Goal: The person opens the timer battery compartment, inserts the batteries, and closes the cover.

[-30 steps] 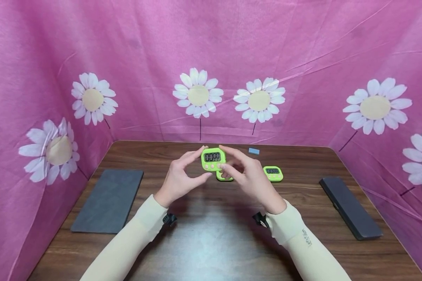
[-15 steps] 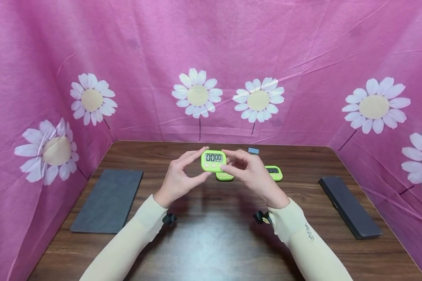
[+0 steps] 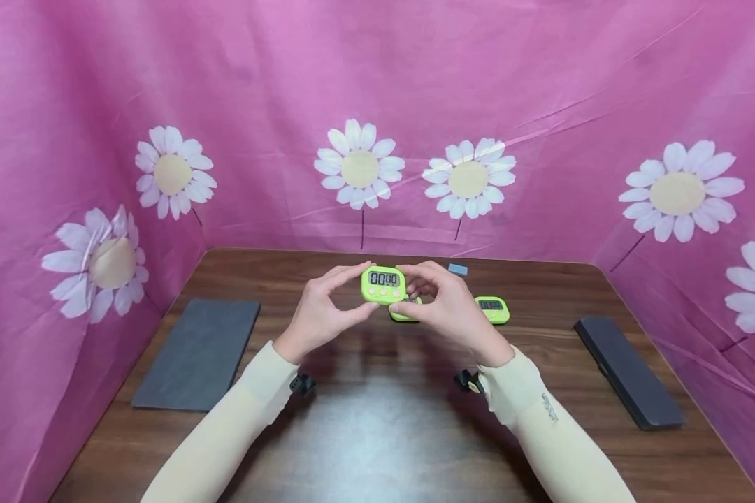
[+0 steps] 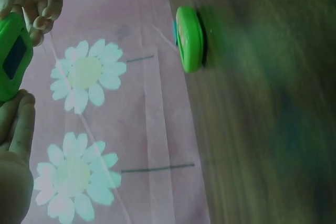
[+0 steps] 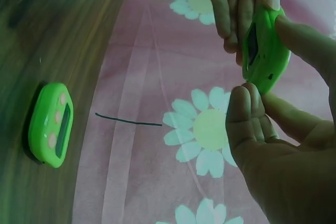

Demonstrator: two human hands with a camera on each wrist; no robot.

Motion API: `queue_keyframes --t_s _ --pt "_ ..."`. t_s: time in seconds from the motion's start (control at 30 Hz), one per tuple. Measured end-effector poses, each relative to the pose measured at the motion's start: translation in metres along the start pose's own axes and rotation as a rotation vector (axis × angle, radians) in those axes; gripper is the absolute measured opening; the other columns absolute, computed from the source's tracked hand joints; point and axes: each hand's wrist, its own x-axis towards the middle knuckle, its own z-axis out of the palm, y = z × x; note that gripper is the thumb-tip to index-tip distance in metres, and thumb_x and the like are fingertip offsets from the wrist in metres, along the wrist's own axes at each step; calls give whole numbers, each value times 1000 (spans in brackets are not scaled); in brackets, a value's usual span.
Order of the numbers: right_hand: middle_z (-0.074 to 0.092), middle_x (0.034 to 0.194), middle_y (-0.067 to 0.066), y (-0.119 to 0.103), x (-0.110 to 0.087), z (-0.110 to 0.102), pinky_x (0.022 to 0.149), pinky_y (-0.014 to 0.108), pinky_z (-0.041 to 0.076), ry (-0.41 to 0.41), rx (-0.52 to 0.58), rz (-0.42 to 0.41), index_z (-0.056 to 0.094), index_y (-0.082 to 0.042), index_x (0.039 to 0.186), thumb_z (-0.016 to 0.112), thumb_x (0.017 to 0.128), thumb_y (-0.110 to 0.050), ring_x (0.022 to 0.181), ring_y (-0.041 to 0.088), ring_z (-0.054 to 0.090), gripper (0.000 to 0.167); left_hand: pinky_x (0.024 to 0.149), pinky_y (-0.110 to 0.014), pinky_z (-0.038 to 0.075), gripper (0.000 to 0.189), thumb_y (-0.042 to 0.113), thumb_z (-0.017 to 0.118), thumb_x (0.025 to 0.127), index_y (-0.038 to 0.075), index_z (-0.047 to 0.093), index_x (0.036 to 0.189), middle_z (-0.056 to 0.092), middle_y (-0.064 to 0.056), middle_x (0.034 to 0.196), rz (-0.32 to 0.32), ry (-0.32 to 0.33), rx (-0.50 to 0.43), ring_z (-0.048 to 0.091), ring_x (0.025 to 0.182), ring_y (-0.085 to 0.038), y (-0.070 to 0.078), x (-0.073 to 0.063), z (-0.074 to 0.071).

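A green digital timer (image 3: 384, 285) is held up above the table, its display and pink buttons turned toward the head camera. My left hand (image 3: 323, 302) pinches its left side, index finger on the top edge and thumb at the bottom. On the other side my right hand (image 3: 449, 304) grips it the same way, thumb near the lower right corner. The right wrist view shows the held timer (image 5: 266, 51) from its edge, between both hands. A second green timer (image 3: 405, 316) lies on the table behind, partly hidden. A third green timer (image 3: 492, 310) lies farther right.
A dark grey flat pad (image 3: 198, 353) lies on the wooden table (image 3: 365, 433) at left. At right is a long dark case (image 3: 629, 374). A small blue block (image 3: 458, 270) sits near the back edge, before a pink flowered curtain (image 3: 277, 105).
The right thumb has moved from the timer's front face to its lower right corner. The timer stays held between both hands in almost the same place, and the head view has shifted slightly.
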Motion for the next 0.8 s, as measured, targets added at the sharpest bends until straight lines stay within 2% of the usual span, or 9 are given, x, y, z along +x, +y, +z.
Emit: queue_keyframes --t_s 0.13,0.23,0.37,0.47,0.63,0.7,0.8 --pt "73 117 4 8 22 6 99 47 66 -110 -91 21 74 -11 144 99 88 -26 107 27 75 63 117 -53 59 65 17 95 90 11 72 150 80 -8 140 -96 -77 77 74 133 -28 -11 4 -12" --pt "74 116 4 23 41 21 94 43 65 -207 -149 43 74 -10 141 98 87 -28 105 26 74 63 113 -59 60 64 19 94 91 8 71 150 79 -11 139 -185 -197 151 74 131 -32 -24 8 -24" --pt "77 113 5 43 60 46 90 33 63 -280 -245 41 76 -5 134 98 86 -29 102 20 74 58 102 -52 65 62 21 92 93 4 70 149 80 -12 136 -280 -377 246 77 121 -28 -43 13 -33" --pt "78 113 7 50 69 64 91 33 63 -312 -325 35 76 -3 130 97 86 -29 102 18 74 56 94 -43 66 58 21 92 93 4 73 145 83 -11 129 -323 -467 313 80 110 -22 -54 15 -35" --pt "77 114 10 55 79 88 97 38 61 -346 -416 52 77 0 128 98 82 -31 105 21 68 60 94 -44 64 56 21 93 90 2 75 140 84 -10 119 -355 -528 422 77 102 -21 -67 13 -38" --pt "77 112 7 80 89 102 96 37 60 -346 -432 45 77 -2 128 99 80 -36 105 19 66 63 97 -47 63 56 21 93 90 1 75 139 84 -10 119 -361 -538 450 76 106 -24 -69 13 -39" --pt "77 109 5 95 97 115 95 36 59 -348 -454 55 77 -3 128 99 79 -37 103 18 65 63 105 -52 61 54 22 93 89 1 77 136 83 -11 122 -360 -551 479 75 115 -29 -72 12 -40"
